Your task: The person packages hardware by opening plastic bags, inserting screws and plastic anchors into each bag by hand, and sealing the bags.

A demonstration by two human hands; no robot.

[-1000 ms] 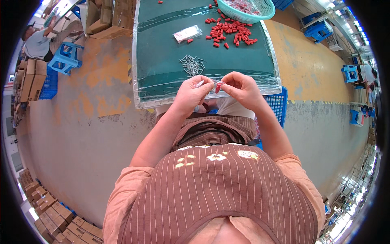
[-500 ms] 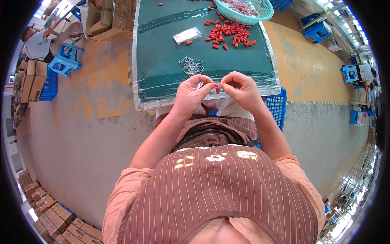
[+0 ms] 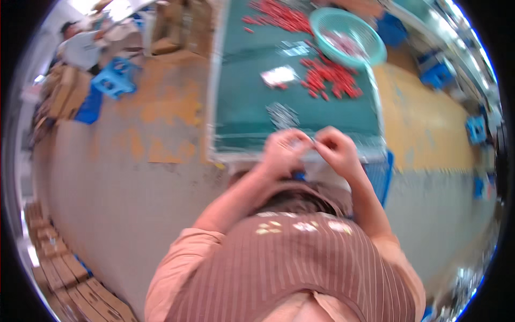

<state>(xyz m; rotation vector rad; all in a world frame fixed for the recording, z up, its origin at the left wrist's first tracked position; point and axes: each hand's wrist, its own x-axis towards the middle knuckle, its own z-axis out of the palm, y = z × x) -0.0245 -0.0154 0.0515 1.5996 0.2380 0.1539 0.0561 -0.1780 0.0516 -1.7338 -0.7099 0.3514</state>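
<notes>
My left hand (image 3: pixel 283 153) and my right hand (image 3: pixel 338 150) meet at the table's near edge, fingertips pinched together. A glint of clear plastic, seemingly a small bag, shows in the left fingers. What the right fingertips pinch is too blurred to make out. Just beyond the left hand lies a pile of small grey metal screws or pins (image 3: pixel 282 116). Farther off is a heap of small red plugs (image 3: pixel 332 78). To the left of that heap sits a white and clear flat packet (image 3: pixel 279 75), with a red plug against it.
The green-topped table (image 3: pixel 236 107) also bears a turquoise basket (image 3: pixel 378 48) with bagged pieces and a second red heap (image 3: pixel 279 16). Below its right edge stands a blue crate (image 3: pixel 382 180). Cartons and a blue stool (image 3: pixel 114 78) stand at left, near another person.
The view has shifted, so the table sits lower and farther right, and it is blurred. The red plug that showed between my fingertips is out of sight. My hands stay close together.
</notes>
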